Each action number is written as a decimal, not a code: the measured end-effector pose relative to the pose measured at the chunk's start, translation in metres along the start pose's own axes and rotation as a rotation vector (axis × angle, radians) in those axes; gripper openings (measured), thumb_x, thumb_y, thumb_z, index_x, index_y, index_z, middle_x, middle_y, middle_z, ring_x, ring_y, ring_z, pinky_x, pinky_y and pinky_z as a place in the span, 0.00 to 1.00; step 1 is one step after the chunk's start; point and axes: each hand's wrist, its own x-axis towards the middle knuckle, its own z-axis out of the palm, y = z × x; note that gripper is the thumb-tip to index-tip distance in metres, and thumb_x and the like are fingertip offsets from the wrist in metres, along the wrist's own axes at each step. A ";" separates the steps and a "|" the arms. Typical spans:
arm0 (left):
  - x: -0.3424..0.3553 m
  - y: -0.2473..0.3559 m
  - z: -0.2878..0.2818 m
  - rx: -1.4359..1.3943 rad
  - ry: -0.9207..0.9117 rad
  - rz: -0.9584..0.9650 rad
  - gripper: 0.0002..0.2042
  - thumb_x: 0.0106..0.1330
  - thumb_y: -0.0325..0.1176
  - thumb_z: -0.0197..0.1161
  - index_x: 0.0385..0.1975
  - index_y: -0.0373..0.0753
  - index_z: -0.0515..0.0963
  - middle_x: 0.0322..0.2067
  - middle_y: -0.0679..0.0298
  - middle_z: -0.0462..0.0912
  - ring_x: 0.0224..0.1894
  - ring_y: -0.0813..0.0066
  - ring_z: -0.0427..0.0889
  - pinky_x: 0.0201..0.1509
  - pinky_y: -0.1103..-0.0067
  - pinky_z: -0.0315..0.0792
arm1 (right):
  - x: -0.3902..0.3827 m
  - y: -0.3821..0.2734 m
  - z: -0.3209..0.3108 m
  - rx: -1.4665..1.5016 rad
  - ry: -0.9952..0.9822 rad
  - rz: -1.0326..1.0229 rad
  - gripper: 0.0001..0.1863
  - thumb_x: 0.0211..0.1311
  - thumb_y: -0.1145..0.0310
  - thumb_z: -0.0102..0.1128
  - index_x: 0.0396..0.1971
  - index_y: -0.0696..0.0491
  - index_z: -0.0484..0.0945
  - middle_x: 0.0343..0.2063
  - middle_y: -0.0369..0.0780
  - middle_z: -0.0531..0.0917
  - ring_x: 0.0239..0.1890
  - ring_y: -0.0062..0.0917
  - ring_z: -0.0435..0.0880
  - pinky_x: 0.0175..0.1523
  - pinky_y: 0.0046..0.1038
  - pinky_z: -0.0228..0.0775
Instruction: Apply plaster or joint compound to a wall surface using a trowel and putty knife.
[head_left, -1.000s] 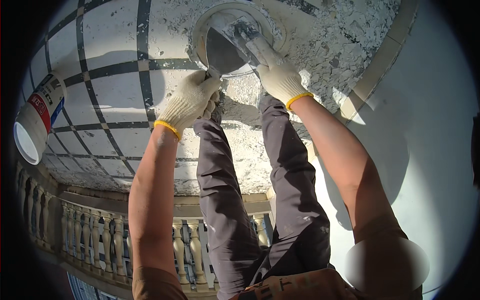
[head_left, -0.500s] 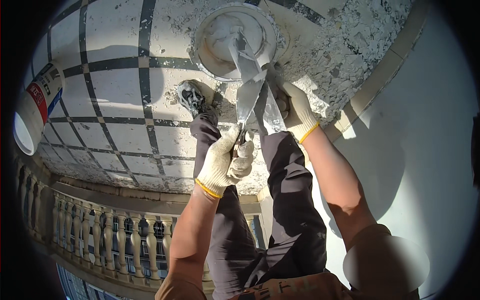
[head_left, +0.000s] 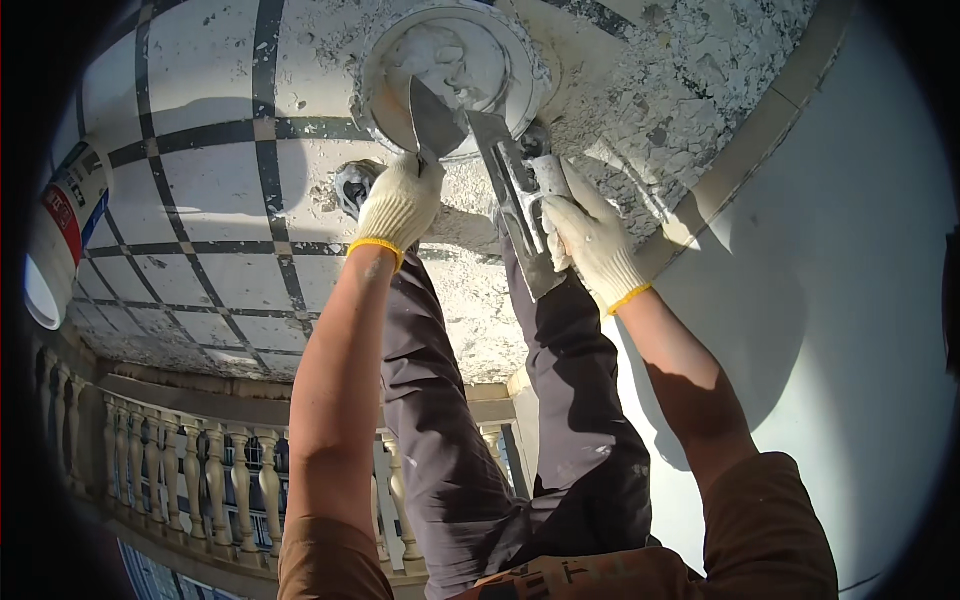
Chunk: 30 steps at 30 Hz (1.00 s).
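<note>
My left hand (head_left: 400, 205), in a cream knit glove with a yellow cuff, is closed round the handle of a pointed trowel (head_left: 434, 115). The trowel's grey blade reaches over the near rim of a round bucket (head_left: 372, 105) of wet white plaster (head_left: 432, 50). Gloved the same way, my right hand (head_left: 597, 235) grips a long rectangular plastering trowel (head_left: 497, 165) by its handle, the plate smeared and slanting toward me. Its far end lies beside the pointed blade, near the bucket's rim; whether the two tools touch, I cannot tell.
A white tub (head_left: 65, 235) with a red and blue label lies tipped at the far left on the tiled floor (head_left: 205, 140). Flaked debris (head_left: 690, 90) covers the floor right of the bucket. A pale wall (head_left: 800, 300) rises at right; a balustrade (head_left: 215, 470) runs along the lower left.
My left hand has moved forward and left, toward the bucket, and its trowel blade has come apart from the plastering trowel. The plastering trowel has turned, its plate now slanting beside my right hand.
</note>
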 end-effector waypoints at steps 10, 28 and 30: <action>-0.058 0.010 -0.044 0.063 0.018 0.025 0.11 0.76 0.40 0.57 0.36 0.38 0.76 0.21 0.68 0.75 0.16 0.82 0.68 0.18 0.82 0.63 | 0.054 -0.009 0.067 -1.215 0.107 -0.305 0.35 0.77 0.58 0.50 0.82 0.35 0.53 0.55 0.45 0.88 0.43 0.49 0.90 0.47 0.42 0.84; -0.051 -0.059 -0.093 -0.800 -0.164 0.200 0.11 0.79 0.40 0.62 0.39 0.40 0.77 0.25 0.67 0.78 0.19 0.85 0.71 0.18 0.87 0.62 | 0.059 -0.052 0.044 -0.132 0.064 0.151 0.18 0.75 0.55 0.61 0.56 0.50 0.83 0.24 0.33 0.80 0.17 0.17 0.70 0.22 0.23 0.63; -0.062 -0.072 -0.078 -1.057 -0.441 0.048 0.11 0.82 0.41 0.59 0.43 0.39 0.77 0.24 0.65 0.76 0.16 0.86 0.64 0.13 0.88 0.54 | 0.063 -0.043 0.038 0.187 0.101 0.249 0.16 0.76 0.55 0.62 0.48 0.52 0.87 0.20 0.29 0.76 0.15 0.12 0.63 0.22 0.19 0.58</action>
